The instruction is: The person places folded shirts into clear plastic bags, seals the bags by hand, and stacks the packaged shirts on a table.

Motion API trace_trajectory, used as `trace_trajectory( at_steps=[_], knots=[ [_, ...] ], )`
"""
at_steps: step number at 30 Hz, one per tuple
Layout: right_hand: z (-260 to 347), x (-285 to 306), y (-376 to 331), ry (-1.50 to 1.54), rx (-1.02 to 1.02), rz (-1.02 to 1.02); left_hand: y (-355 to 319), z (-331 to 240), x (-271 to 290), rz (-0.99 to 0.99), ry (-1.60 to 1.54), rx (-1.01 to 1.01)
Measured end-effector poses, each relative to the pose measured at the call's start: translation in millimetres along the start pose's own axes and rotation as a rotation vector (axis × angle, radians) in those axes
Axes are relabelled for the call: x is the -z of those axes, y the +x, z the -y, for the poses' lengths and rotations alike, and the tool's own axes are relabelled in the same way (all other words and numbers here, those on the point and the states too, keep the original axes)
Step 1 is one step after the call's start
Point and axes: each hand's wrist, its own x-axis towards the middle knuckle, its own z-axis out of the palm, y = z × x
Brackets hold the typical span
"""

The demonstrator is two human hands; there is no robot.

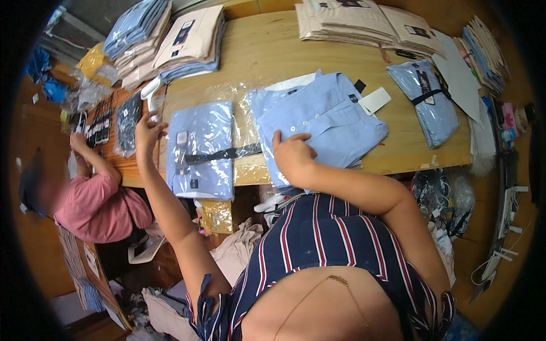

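Observation:
My left hand (pixel 149 133) is raised at the left, its fingers bent and apart. Its fingertips are close to the lower end of a white-handled tool (pixel 151 90); I make out no grip on it. Beside that hand lies a folded light-blue shirt in a clear bag (pixel 205 128), with a black band (pixel 222 154) across it. My right hand (pixel 294 158) rests with fingers spread on a light-blue buttoned shirt (pixel 327 116), folded and lying over clear plastic (pixel 244 105). A white tag (pixel 375 101) sticks out at this shirt's upper right.
Stacks of beige shirts (pixel 190 37) and blue shirts (pixel 133 28) stand back left, more beige shirts (pixel 347 23) back right. A bagged blue shirt (pixel 424 102) lies at the right. At the left, a co-worker in a pink top (pixel 94 204) works beside dark packets (pixel 128 125).

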Motion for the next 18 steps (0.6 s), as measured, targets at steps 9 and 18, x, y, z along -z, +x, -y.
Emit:
trace_trajectory(
  at_steps=[9,18],
  knots=[
    [-229.7,-25.9,64.7,0.612,-0.153,-0.098,-10.9,-14.7,-38.6,-0.606,0.669,-0.312],
    [-245.6,-88.8,31.2,0.883,-0.301,-0.211,-176.8,-68.2,-196.9,0.260,0.456,-0.239]
  ],
)
